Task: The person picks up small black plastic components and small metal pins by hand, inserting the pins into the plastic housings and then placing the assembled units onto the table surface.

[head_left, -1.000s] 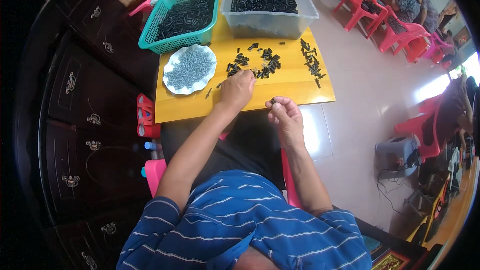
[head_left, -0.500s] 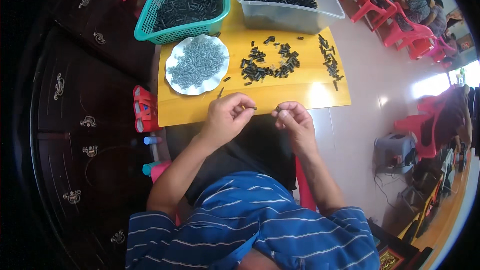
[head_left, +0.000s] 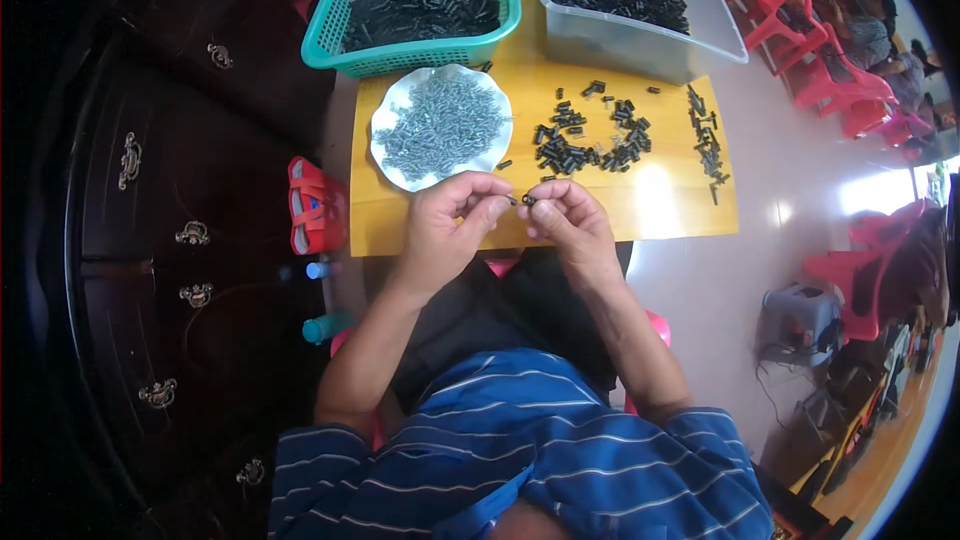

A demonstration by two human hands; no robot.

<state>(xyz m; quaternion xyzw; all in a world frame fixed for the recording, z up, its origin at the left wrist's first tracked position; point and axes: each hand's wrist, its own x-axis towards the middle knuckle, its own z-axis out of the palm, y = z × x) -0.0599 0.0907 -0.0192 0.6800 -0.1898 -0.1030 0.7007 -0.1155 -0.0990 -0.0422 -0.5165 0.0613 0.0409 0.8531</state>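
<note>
Just beyond the table's near edge, my two hands meet fingertip to fingertip. My left hand pinches a small dark slim piece, mostly hidden by the fingers. In the pinch of my right hand is a small black cylinder, its end turned toward the left hand. The two pieces are close together; whether they touch I cannot tell. Beyond the left hand stands a white scalloped plate heaped with small silvery, clear-looking pieces. Loose black cylinders lie in a rough ring on the yellow tabletop.
A green basket and a clear plastic bin, both full of black cylinders, stand at the back. Dark joined pieces lie along the right edge. Dark drawers line the left; pink chairs and people are at far right.
My hands have come together, bringing the two small pieces close to each other. The whole view has shifted, so the table appears farther right.
</note>
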